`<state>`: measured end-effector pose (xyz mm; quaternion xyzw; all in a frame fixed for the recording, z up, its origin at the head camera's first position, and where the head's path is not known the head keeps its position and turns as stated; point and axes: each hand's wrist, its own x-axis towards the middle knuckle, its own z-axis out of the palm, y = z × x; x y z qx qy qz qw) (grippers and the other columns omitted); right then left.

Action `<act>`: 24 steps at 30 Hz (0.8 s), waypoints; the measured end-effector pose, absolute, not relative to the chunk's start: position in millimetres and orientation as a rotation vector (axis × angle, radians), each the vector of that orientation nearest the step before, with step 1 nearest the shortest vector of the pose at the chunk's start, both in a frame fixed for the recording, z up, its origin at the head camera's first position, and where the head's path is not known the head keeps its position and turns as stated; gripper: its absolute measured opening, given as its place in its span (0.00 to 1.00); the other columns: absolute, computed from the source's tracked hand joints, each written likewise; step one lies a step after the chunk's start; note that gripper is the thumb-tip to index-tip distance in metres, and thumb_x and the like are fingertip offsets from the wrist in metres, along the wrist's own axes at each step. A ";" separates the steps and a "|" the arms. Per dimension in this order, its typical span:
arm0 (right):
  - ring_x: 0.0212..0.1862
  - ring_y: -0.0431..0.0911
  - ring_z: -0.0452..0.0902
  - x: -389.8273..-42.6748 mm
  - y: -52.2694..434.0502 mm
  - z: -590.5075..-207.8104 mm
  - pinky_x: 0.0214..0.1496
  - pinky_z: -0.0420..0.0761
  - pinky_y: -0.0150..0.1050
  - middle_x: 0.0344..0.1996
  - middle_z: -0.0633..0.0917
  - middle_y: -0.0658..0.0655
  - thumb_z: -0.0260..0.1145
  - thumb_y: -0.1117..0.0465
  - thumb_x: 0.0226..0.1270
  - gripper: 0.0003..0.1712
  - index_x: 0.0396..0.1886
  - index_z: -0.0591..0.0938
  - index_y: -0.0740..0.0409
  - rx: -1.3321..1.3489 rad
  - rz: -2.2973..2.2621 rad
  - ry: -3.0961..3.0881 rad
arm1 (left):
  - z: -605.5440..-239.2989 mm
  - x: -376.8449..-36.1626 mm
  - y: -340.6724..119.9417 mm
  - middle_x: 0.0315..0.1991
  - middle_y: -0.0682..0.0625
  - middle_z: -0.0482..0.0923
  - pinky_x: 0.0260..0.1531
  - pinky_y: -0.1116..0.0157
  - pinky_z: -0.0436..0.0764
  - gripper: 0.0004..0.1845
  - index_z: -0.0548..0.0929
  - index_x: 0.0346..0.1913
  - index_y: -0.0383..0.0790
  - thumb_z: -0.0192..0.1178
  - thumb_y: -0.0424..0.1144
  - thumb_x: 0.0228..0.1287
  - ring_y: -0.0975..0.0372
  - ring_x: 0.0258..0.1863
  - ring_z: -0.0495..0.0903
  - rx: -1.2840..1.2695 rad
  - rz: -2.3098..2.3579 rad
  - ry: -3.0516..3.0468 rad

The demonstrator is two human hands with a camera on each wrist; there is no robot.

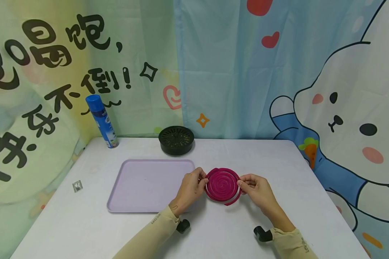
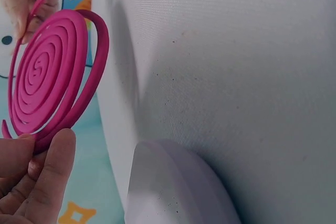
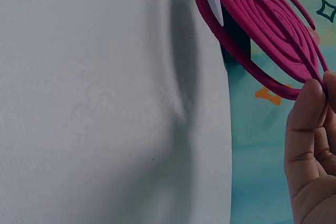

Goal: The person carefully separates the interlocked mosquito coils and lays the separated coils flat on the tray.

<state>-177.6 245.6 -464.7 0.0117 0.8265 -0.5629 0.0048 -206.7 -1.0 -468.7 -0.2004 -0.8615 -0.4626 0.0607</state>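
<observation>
A dark pink mosquito coil (image 1: 223,184) is held up over the white table between both hands. My left hand (image 1: 192,187) pinches its left edge between thumb and fingers; in the left wrist view the coil (image 2: 50,72) stands tilted, its outer turn spread away from the inner spiral. On the opposite edge my right hand (image 1: 256,190) pinches the rim, seen close up as fingers (image 3: 305,129) on the outer strands in the right wrist view. A loose end of the coil hangs at its lower side. Shadows of coil and hands fall on the table.
A pale purple tray (image 1: 149,187) lies left of the coil, partly behind the left hand. Behind it stands a round black vented holder (image 1: 176,141). At the back left is a blue spray can (image 1: 102,121); a small silver metal piece (image 1: 77,186) lies near the left edge.
</observation>
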 end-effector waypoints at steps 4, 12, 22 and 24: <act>0.33 0.42 0.81 -177.6 246.6 -465.4 0.38 0.86 0.32 0.38 0.84 0.65 0.67 0.63 0.71 0.15 0.49 0.80 0.71 0.049 -1.795 2.542 | -469.2 -207.0 -0.5 0.27 0.50 0.82 0.20 0.75 0.74 0.04 0.78 0.35 0.36 0.62 0.30 0.69 0.70 0.22 0.72 -0.607 -1.398 -2.605; 0.33 0.42 0.81 -175.5 242.5 -462.5 0.38 0.86 0.32 0.36 0.84 0.63 0.67 0.64 0.71 0.14 0.48 0.80 0.71 0.064 -1.804 2.550 | -470.3 -207.2 -0.3 0.27 0.49 0.81 0.20 0.74 0.74 0.03 0.79 0.36 0.36 0.62 0.29 0.69 0.70 0.22 0.72 -0.600 -1.412 -2.597; 0.32 0.42 0.81 -175.6 244.2 -463.0 0.38 0.86 0.33 0.35 0.84 0.63 0.66 0.66 0.71 0.12 0.47 0.80 0.73 0.035 -1.839 2.507 | -468.4 -208.4 -1.2 0.28 0.47 0.83 0.21 0.74 0.77 0.03 0.80 0.35 0.35 0.63 0.28 0.68 0.70 0.22 0.74 -0.563 -1.459 -2.604; 0.31 0.43 0.81 -175.5 245.2 -463.9 0.38 0.86 0.34 0.35 0.84 0.63 0.66 0.67 0.71 0.12 0.47 0.80 0.73 0.018 -1.847 2.500 | -468.1 -208.9 -1.4 0.28 0.47 0.83 0.21 0.74 0.77 0.03 0.80 0.35 0.35 0.63 0.28 0.68 0.70 0.22 0.76 -0.549 -1.493 -2.602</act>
